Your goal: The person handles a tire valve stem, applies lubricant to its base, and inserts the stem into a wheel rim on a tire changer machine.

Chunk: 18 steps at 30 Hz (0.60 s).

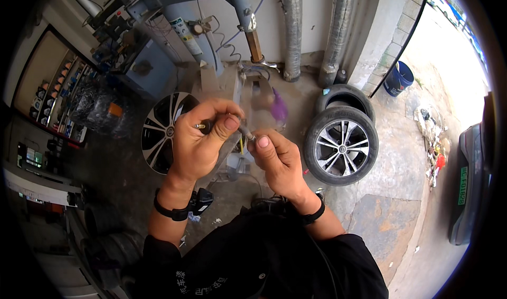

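Both hands are raised close together at chest height, in the middle of the view. My left hand (203,140) is closed around a small dark piece with a threaded brass tip (199,126), which looks like a tyre valve stem. Between thumb and finger, my right hand (280,162) pinches a small grey metal piece (246,132) that reaches toward the left fingertips. Whether the two pieces join is hidden by the fingers. Behind the left hand, partly covered, is a bare alloy wheel rim (158,133).
A wheel with its tyre (342,148) leans on a loose tyre (346,97) to the right. Ahead stands a blue-grey tyre changer (198,40) with a purple item (279,108) near it. A dark blue bucket (398,79) and a parked car (467,188) are farther right.
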Tool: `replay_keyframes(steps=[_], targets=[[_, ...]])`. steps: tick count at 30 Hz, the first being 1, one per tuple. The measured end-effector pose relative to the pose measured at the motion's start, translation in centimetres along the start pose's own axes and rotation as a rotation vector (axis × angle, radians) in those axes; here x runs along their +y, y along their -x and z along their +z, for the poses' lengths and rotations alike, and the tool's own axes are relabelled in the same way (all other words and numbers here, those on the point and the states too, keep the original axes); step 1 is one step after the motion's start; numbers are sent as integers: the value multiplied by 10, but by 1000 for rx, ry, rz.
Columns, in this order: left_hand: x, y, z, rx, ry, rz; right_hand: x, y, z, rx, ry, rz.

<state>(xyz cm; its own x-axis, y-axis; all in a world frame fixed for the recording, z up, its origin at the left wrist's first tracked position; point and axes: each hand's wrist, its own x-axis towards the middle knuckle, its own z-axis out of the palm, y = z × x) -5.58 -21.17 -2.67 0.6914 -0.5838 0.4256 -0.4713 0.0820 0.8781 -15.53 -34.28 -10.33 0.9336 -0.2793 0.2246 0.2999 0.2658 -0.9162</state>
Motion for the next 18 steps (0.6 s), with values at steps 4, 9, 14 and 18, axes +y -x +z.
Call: replay_keyframes(steps=[4, 9, 14, 18], targets=[[1, -4, -4, -92, -44, -5, 0, -4, -7, -118, -91, 72], [9, -3, -14, -191, -58, -96, 3, -10, -17, -243, -184, 201], [-4, 8, 2, -3, 20, -126, 15, -11, 2, 136, 553, -472], [4, 11, 6, 70, -3, -130, 12, -14, 1, 148, 672, -604]])
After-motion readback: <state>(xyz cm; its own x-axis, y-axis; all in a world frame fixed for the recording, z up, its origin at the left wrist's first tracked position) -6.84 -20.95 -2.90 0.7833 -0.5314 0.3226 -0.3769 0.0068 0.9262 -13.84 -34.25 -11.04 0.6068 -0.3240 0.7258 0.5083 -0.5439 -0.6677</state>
